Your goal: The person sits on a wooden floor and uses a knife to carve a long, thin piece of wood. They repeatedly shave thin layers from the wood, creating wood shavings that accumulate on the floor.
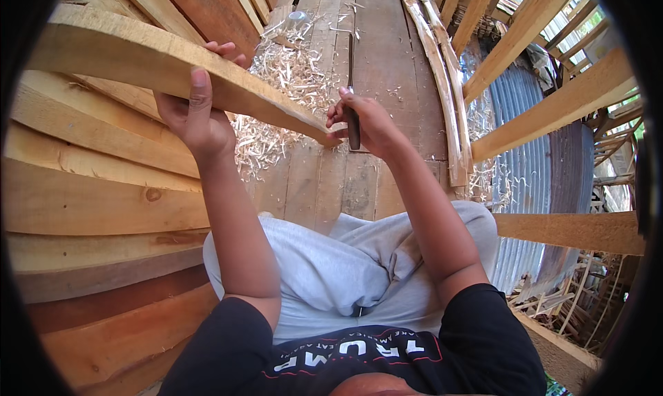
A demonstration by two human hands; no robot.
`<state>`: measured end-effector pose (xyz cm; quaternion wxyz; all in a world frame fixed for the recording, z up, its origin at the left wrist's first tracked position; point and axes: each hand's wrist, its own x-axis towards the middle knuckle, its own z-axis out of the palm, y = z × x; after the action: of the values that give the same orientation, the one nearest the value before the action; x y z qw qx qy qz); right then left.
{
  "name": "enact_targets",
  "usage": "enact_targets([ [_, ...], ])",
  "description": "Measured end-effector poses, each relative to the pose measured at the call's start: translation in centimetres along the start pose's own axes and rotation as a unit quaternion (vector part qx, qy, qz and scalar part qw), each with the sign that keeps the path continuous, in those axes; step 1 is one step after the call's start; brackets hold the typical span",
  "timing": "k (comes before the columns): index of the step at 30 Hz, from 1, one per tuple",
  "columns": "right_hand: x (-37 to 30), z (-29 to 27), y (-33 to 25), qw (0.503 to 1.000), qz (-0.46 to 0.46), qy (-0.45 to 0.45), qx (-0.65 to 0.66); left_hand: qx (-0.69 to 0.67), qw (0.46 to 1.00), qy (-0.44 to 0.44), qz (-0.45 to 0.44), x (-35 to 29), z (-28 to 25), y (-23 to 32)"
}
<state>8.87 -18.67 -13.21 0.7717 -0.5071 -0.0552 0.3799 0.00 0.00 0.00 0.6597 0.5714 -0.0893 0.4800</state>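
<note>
A long, curved wooden plank (145,61) slants from the upper left down to the middle of the view. My left hand (197,113) grips it partway along, thumb on the near face and fingertips over the far edge. Close to its lower end, my right hand (369,123) is closed around the dark handle of a long, narrow blade tool (351,61). The tool points away from me, and a thin bent piece shows at its far end. Its exact kind is unclear. Some right fingertips are beside the plank's end; I cannot tell whether they touch it.
Wood shavings (293,61) lie in a heap on the plank floor (383,58), with a small clear cup-like object (297,20) behind. Boards (103,199) line the left side. Long pale poles (442,85), a wooden railing (552,113) and corrugated metal sheets (528,168) are at the right.
</note>
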Motion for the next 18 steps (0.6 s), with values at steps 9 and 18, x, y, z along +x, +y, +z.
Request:
enact_targets([
  [9, -0.8, 0.7, 1.4, 0.984, 0.119, 0.049, -0.122, 0.016, 0.998, 0.040, -0.054, -1.3, 0.8, 2.5],
  [18, -0.5, -0.4, 1.7, 0.985, 0.077, 0.089, -0.122, -0.122, 0.989, -0.087, -0.016, -1.0, -0.5, 1.7],
])
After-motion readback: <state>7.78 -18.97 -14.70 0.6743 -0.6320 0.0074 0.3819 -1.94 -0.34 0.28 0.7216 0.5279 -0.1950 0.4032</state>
